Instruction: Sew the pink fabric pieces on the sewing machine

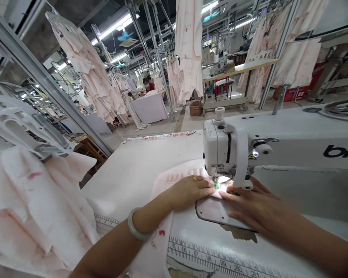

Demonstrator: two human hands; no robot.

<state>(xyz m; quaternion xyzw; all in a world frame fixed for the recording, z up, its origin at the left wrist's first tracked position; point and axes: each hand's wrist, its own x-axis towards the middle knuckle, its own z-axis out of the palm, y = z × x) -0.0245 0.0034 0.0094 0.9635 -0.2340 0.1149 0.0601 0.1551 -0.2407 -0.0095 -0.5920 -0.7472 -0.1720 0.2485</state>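
1. Our left hand [188, 191] lies flat and open on the pale pink cloth [176, 178], gripping nothing. Its fingertips are just beside the presser foot [216, 182], under the sewing machine head [220, 146]. A ring [195, 178] sits on one finger and a pale bangle [136, 224] circles the wrist.
2. Our right hand [255, 204] is open too, fingers spread, pressing down to the right of the presser foot. It rests on the cloth's edge and on a rounded metal plate [213, 212], close in front of the machine head.
3. The cloth lies directly in front of the machine head and runs under the presser foot, so we have little room between fingertips and needle area.
4. Left of the machine head, white table top [133, 181] spans the gap to a heap of pink-marked garments [37, 204].
5. A printed ruler scale [208, 256] follows the table's near edge, in front of the machine head.
6. Well behind the machine head, garments [188, 50] hang overhead, and a co-worker [147, 85] sits far off.
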